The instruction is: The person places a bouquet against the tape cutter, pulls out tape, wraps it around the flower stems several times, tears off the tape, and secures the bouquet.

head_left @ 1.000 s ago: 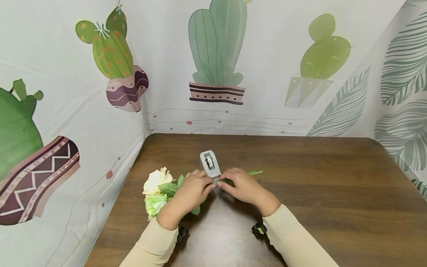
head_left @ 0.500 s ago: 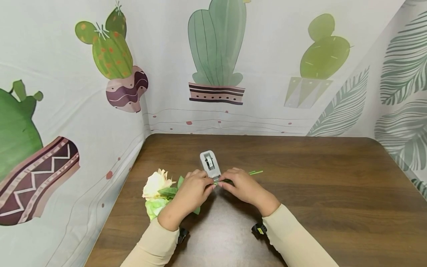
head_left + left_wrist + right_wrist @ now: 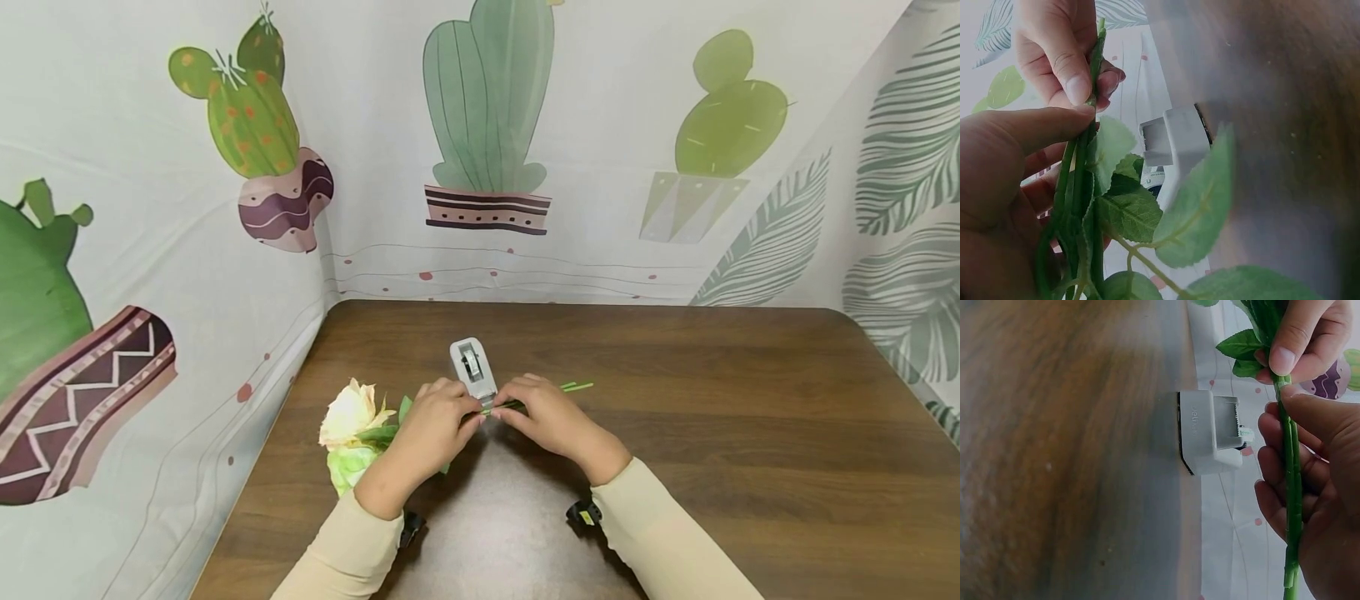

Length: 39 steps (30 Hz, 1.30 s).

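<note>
Thumb and fingers of my left hand [image 3: 429, 431] pinch a bundle of artificial flower stems [image 3: 1079, 169] just below the leaves [image 3: 1194, 219]. Close beside it, my right hand [image 3: 553, 425] pinches the same green stems, their cut ends [image 3: 577, 386] poking out to the right. A cream flower [image 3: 349, 415] and a pale green flower [image 3: 349, 468] lie left of my left hand, which partly covers them. Just beyond my fingertips a light grey tape dispenser [image 3: 472, 365] stands on the table, its toothed cutter [image 3: 1237, 422] facing the hands.
The brown wooden table [image 3: 720, 433] stretches out to the right. Behind and to the left hangs a white cloth [image 3: 382, 125] printed with cacti and leaves. Dark wrist devices [image 3: 583, 518] sit under both cuffs.
The flower heads have turned slightly, and the leaves by my left hand show less. Both hands keep almost the same place on the stems. The tape dispenser has not moved.
</note>
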{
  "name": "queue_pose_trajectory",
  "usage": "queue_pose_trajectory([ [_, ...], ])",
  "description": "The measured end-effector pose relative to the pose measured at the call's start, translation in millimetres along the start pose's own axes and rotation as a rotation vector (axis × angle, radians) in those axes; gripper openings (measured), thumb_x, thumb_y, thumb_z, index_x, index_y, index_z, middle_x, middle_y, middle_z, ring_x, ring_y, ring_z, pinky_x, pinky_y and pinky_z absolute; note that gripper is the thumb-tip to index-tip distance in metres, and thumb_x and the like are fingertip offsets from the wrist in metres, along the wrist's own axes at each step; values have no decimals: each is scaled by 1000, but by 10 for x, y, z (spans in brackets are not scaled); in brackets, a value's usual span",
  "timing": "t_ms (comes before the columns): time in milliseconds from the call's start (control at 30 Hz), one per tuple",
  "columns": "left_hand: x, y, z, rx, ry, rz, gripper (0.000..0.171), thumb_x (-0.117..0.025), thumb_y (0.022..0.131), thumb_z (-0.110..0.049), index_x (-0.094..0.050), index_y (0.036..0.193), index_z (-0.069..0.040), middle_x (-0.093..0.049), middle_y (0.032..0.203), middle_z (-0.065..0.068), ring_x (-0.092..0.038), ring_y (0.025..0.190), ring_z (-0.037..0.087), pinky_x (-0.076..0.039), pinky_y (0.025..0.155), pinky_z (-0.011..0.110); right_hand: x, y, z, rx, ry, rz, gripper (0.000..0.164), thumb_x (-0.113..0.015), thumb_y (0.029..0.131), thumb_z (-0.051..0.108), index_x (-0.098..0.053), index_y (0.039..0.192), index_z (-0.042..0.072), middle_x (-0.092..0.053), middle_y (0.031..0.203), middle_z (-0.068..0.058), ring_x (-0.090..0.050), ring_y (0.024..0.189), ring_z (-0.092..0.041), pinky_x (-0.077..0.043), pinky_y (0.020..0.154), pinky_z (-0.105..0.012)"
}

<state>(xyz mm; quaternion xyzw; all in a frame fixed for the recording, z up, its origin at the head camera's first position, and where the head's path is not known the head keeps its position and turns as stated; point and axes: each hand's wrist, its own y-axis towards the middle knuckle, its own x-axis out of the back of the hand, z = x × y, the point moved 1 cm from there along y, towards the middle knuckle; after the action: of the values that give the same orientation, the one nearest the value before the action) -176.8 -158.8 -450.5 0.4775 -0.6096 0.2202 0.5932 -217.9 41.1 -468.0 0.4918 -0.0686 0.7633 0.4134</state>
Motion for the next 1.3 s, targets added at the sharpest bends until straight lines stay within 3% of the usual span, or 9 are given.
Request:
queue_pose_trajectory([
  [367,33,1,-30,14,-31,-37,10,-75,92,-23,-77,97,-14,-66,90,-4,-60,96,19,-44,85,39,48,-11,5,5,35,-23,11,-70,96,23,-71,104,15,-72,104,4,-64,101,-14,-53,91,-35],
  [633,25,1,-23,157,-131,64,28,-57,104,-33,-77,96,-16,-73,105,-2,-65,110,26,-44,100,54,61,-9,19,24,-34,-30,11,-73,94,24,-71,102,16,-72,101,5,-64,98,-14,-50,96,-37],
  [700,18,-2,-9,181,-148,98,32,-53,105,-34,-77,94,-16,-74,103,-3,-67,106,25,-45,98,54,54,-9,30,28,-54,-30,12,-73,94,25,-71,101,16,-72,100,5,-65,98,-15,-50,98,-39],
  [800,6,-4,12,182,-168,154,31,-52,106,-31,-76,93,-15,-72,91,-3,-67,88,19,-48,87,48,46,-12,47,36,-75,-31,13,-75,92,25,-71,101,15,-72,100,4,-65,98,-15,-49,100,-41],
  [967,-2,-5,41,192,-260,248,26,-52,105,-24,-72,94,-12,-54,69,-5,-51,63,11,-45,65,32,36,-17,58,38,-79,-33,14,-77,90,22,-71,100,14,-72,99,4,-64,97,-16,-49,99,-41],
  [1067,1,-9,55,208,-315,283,24,-52,105,-23,-70,94,-12,-51,66,-7,-49,60,10,-43,63,29,33,-19,63,32,-81,-27,14,-77,90,22,-71,100,14,-72,99,4,-63,96,-15,-49,98,-40],
  [1300,3,-9,63,220,-357,289,17,-58,102,-21,-73,104,-13,-68,81,-7,-53,66,8,-46,67,29,33,-15,69,19,-84,-21,14,-77,90,22,-70,100,15,-72,100,5,-62,95,-14,-49,96,-39],
])
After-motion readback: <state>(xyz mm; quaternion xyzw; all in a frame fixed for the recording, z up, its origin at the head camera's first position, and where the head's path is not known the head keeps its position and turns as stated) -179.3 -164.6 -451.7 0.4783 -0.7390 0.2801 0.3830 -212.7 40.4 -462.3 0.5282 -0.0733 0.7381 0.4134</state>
